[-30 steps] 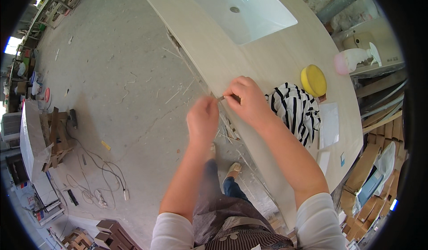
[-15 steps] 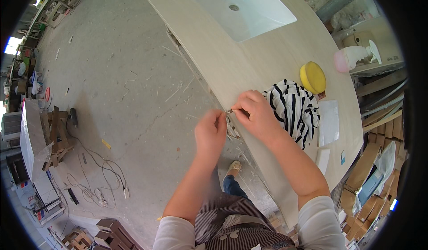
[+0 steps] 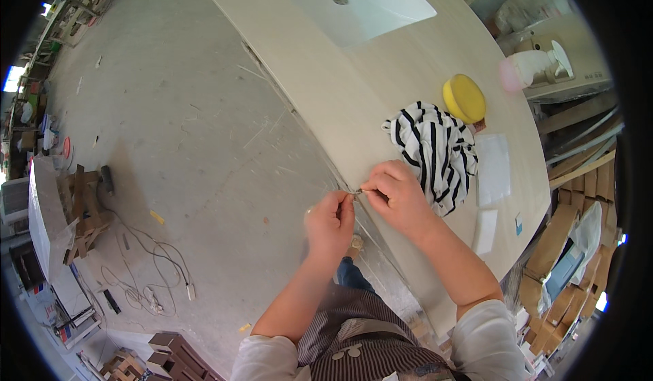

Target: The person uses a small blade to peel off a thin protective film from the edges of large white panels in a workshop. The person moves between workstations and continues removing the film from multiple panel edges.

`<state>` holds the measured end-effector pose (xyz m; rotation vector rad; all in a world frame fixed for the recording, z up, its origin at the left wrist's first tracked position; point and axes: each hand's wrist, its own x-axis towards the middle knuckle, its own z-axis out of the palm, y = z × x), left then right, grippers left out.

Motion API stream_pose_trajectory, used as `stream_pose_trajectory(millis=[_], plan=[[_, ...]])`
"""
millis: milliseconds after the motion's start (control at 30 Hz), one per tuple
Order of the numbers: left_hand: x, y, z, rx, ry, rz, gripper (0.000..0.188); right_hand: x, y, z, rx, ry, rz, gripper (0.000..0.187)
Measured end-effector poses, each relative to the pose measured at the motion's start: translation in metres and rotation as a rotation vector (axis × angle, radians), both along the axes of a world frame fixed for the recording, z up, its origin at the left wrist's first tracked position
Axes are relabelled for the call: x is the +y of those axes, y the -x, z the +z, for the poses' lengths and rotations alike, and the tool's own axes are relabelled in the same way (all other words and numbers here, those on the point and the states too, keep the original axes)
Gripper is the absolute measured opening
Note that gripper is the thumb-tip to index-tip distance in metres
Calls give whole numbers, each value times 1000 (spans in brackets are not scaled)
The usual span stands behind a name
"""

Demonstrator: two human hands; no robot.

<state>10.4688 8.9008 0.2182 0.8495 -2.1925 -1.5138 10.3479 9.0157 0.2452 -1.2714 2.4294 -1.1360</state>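
Note:
Over the front edge of the pale countertop (image 3: 299,85), my two hands meet fingertip to fingertip. My left hand (image 3: 330,223) is closed in a pinch just off the edge, above the floor. Opposite it, my right hand (image 3: 396,196) also pinches, above the counter's edge. A tiny thin piece (image 3: 356,192) shows between the fingertips, too small to name. Beside my right hand lies a crumpled black-and-white striped cloth (image 3: 435,153). Just past the cloth a round yellow sponge-like pad (image 3: 464,99) stands tilted.
A white basin (image 3: 367,7) is set into the counter's far part. White sheets (image 3: 494,170) lie right of the cloth. A pink-and-white spray bottle (image 3: 527,68) stands beyond the right edge, near cardboard boxes (image 3: 568,299). Cables (image 3: 153,272) trail over the floor at left.
Both hands have come nearer my body along the counter's edge, still pinched together. The cloth, pad and basin appear higher and further left as the view shifted.

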Motion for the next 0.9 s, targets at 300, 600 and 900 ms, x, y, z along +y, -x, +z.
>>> stream_pose_trajectory(millis=[300, 600, 900], plan=[[40, -28, 0, 18, -37, -22, 3, 41, -30, 3, -22, 25, -21, 12], [76, -52, 0, -16, -52, -35, 7, 78, -52, 0, 10, 26, -17, 13], [120, -84, 5, -139, -44, -137, 8, 132, -84, 0, -13, -1, -35, 14]])
